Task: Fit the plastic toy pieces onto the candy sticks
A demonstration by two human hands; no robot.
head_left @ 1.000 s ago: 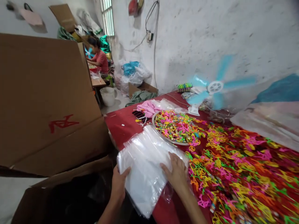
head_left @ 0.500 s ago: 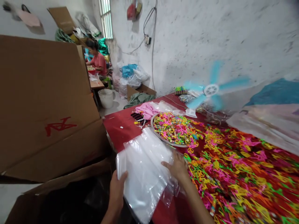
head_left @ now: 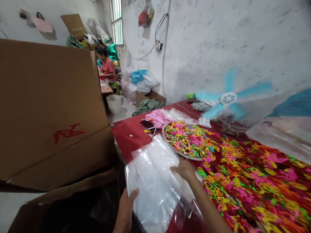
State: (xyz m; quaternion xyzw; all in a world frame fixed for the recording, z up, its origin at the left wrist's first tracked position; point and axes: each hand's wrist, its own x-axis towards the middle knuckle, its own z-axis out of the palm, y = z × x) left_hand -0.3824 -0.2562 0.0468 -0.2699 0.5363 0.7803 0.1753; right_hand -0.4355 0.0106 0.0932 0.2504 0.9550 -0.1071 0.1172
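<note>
A stack of clear plastic bags (head_left: 155, 184) lies spread over the near edge of the red table (head_left: 128, 142). My left hand (head_left: 127, 204) grips the stack's left edge, thumb on top and the other fingers hidden underneath. On the right side, my right hand (head_left: 184, 170) is closed on the bags, its thumb stretched over the plastic and its fingertips out of sight. Just beyond that hand stands a round metal tray (head_left: 179, 154) heaped with small colourful plastic pieces (head_left: 187, 137).
Loose colourful plastic pieces (head_left: 257, 184) cover the table's right side. A blue fan (head_left: 228, 98) spins at the back. A tall cardboard box (head_left: 51, 106) stands at left, with an open box (head_left: 73, 207) below. Farther off, a person (head_left: 108, 68) sits near a white bucket (head_left: 114, 104).
The whole view has shifted slightly, so everything sits a little lower and to the right. My right hand has curled more over the bags, and their right side looks more gathered.
</note>
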